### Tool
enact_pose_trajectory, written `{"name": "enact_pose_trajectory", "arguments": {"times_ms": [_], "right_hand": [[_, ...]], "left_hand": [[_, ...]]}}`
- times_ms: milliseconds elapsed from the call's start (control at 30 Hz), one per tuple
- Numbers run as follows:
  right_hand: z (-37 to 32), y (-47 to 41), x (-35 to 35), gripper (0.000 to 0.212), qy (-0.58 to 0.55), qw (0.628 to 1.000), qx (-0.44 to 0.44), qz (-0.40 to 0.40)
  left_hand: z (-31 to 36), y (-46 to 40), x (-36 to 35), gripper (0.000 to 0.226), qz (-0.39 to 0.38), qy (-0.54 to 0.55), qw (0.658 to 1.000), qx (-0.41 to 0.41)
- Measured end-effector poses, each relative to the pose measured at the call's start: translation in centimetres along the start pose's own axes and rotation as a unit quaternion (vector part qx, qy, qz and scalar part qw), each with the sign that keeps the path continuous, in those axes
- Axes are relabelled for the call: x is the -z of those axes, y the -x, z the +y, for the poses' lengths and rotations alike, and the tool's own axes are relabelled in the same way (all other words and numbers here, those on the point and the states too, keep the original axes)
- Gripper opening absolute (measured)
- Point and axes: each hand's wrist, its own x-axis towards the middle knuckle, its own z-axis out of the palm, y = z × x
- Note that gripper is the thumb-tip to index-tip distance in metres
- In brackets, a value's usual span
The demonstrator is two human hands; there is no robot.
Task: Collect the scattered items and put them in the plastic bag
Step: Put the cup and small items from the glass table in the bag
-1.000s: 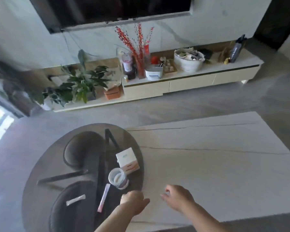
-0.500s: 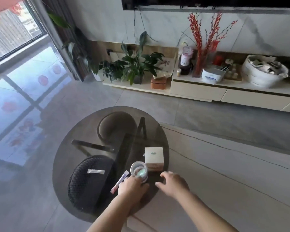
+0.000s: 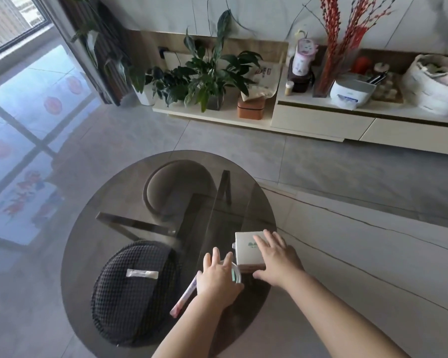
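Observation:
On the round smoked-glass table (image 3: 119, 202), my left hand (image 3: 219, 279) lies over a small round clear container (image 3: 237, 273), fingers curling over its rim. My right hand (image 3: 276, 259) rests on a white box (image 3: 246, 248) with a green logo, fingers spread flat on its top and thumb by its near side. A pink stick sachet (image 3: 184, 298) lies just left of my left wrist. A white sachet (image 3: 142, 274) lies further left on the glass. No plastic bag is in view.
Under the glass stand a black mesh stool (image 3: 130, 301) and a grey stool (image 3: 173, 189). A white marble table (image 3: 373, 267) adjoins on the right. Potted plants (image 3: 210, 71) and a cluttered low cabinet (image 3: 347, 117) line the far wall.
The view has swung left and drawn closer. My right hand has moved forward onto the white box. My left hand stays on the round container.

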Motion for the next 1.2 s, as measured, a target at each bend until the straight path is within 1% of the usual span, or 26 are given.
{"name": "enact_pose_trajectory", "arguments": {"times_ms": [167,300,367,467,567,667,767,867,967,1067,1200], "right_hand": [[0.2,-4.2,-1.9,0.106,0.041,0.999,0.018,-0.027],[0.6,-6.0,-3.3,0.111,0.097,0.994,0.032,-0.047],[0.8,-6.3,-4.0,0.109,0.11,0.993,0.023,-0.037],[1.0,-6.0,-4.4,0.106,0.12,0.993,0.011,0.01],[1.9,-4.5,-4.4,0.103,0.092,0.995,-0.019,0.018],[3.6,-1.6,-3.7,0.1,0.046,0.997,-0.056,0.019],[5.3,2.6,-2.2,0.103,0.004,0.996,-0.092,0.022],[6.9,7.7,-0.5,0.098,-0.048,0.988,-0.146,0.032],[8.4,13.5,1.2,0.094,-0.099,0.972,-0.211,0.041],[10.0,19.3,1.9,0.097,-0.136,0.952,-0.27,0.049],[12.1,26.9,2.2,0.091,-0.168,0.922,-0.338,0.091]], "left_hand": [[-1.1,-3.3,-2.2,0.095,-0.023,-0.031,0.999,0.007],[-1.7,-4.5,-3.6,0.107,-0.033,-0.031,0.999,0.003],[-1.8,-4.8,-4.3,0.11,-0.038,-0.028,0.999,-0.001],[-1.5,-4.9,-4.6,0.102,-0.023,-0.032,0.999,-0.002],[-0.9,-4.4,-4.0,0.089,-0.011,-0.028,1.0,0.008],[0.1,-3.1,-2.8,0.085,-0.005,-0.038,0.999,0.002],[1.7,-1.1,-1.3,0.087,-0.003,-0.058,0.998,-0.025],[4.0,1.5,-0.3,0.088,-0.003,-0.082,0.995,-0.055],[7.1,4.5,0.1,0.089,-0.017,-0.1,0.99,-0.099],[10.5,7.6,-0.1,0.091,-0.038,-0.12,0.98,-0.157],[15.9,11.3,-0.7,0.103,-0.053,-0.152,0.959,-0.235]]}}
